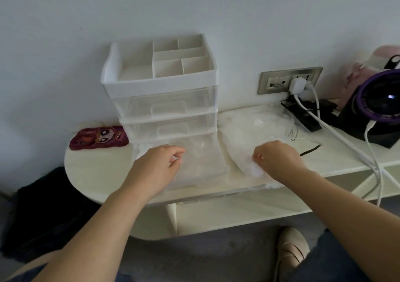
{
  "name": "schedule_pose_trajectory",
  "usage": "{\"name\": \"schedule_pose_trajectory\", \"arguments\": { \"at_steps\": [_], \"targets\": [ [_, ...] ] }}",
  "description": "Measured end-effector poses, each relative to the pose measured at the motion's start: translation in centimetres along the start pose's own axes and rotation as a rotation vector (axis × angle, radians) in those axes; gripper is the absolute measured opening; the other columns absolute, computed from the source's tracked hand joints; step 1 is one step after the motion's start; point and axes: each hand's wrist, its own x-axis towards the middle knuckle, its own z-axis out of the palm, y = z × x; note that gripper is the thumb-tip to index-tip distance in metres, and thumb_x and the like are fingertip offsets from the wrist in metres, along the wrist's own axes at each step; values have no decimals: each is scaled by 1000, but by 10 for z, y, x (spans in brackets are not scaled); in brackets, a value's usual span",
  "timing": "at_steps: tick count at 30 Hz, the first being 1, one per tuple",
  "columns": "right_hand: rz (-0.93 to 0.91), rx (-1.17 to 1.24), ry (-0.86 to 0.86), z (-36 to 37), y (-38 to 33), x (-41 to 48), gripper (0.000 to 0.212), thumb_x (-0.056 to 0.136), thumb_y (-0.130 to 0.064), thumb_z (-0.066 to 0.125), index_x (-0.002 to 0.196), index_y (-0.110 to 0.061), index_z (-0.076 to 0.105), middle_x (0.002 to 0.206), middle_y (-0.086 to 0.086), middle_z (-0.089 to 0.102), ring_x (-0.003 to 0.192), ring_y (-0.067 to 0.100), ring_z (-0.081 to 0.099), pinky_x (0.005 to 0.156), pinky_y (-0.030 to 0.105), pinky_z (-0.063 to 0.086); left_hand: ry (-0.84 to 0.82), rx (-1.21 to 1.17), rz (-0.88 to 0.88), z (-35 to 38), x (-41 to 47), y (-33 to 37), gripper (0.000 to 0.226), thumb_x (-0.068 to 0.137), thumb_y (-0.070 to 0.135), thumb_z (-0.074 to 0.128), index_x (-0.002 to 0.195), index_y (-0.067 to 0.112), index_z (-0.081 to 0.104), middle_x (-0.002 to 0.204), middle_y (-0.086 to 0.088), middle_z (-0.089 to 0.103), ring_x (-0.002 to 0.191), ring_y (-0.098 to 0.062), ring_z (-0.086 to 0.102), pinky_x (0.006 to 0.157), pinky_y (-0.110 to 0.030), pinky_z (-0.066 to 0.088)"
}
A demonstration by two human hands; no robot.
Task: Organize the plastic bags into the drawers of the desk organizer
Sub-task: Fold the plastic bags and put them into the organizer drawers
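Left hand (156,165), right hand (279,160) on blurry, hardly separable plastic bags (249,130)

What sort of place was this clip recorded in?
Probably a home room, perhaps a bedroom or dorm desk corner: a small white desk stands against a plain wall, with a clear-drawer desk organizer on it, a wall socket panel with a white charger plugged in, and a cartoon phone case.

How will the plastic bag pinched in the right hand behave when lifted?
Probably floppy: the bag is crumpled where the right hand pinches it. Likely very light, being thin film. It might drag neighbours from the pile behind it.
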Motion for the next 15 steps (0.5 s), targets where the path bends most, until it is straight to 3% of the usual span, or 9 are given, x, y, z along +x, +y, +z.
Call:
{"name": "schedule_pose_trajectory", "arguments": {
  "at_steps": [5,8,12,15],
  "targets": [
    [-24,30,51,-9,-6,-9,24,92,-26,46,97,-22,69,96,-1,67,86,22,62,71,29,50,-3,-4,6,-1,0,0,29,94,27,49,120,36,58,115,22,59,99,3,56,85,-28,46],
    [-18,117,51,-25,-8,-16,15,88,-25,51,84,-24,65,88,-5,67,81,18,62,67,29,51,6,-7,9,-3,-1,1,28,95,28,49,120,36,58,114,22,59,99,3,56,86,-29,47],
    [1,431,59,-49,-9,-29,19,84,-21,57,66,-25,57,65,-10,60,62,7,54,54,23,38,47,-80,59,-3,-2,10,26,94,29,51,118,36,60,108,26,59,98,6,56,86,-25,46],
    [29,766,61,-59,-23,-35,17,86,-18,54,69,-18,59,56,-5,62,58,15,53,58,28,40,-2,-341,87,-1,-4,21,20,93,38,53,106,33,67,98,26,66,93,11,59,84,-12,44]
  ]
}}
